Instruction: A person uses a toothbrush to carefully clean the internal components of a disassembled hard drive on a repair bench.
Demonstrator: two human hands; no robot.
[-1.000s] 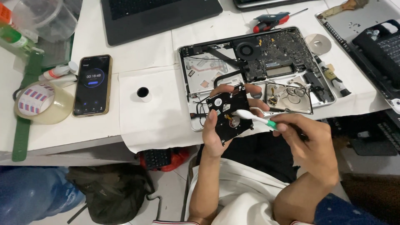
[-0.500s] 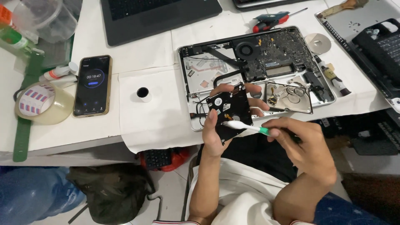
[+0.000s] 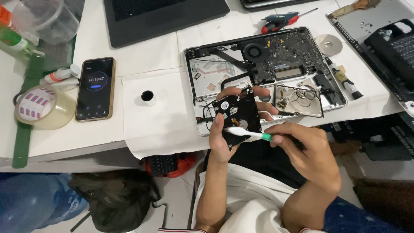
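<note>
Black circuit-board side up, the hard drive (image 3: 238, 115) sits in our left hand (image 3: 224, 133), whose grip is closed around its edges, held just off the tabletop (image 3: 164, 121) at 6 o'clock from the opened laptop (image 3: 263, 64). Our right hand (image 3: 310, 155) pinches a white toothbrush (image 3: 248, 133), its head touching the drive's lower left. We judge the work midway: the laptop's base is off and the drive is out, a second opened drive (image 3: 299, 100) lies at 3 o'clock, and nothing is refitted.
</note>
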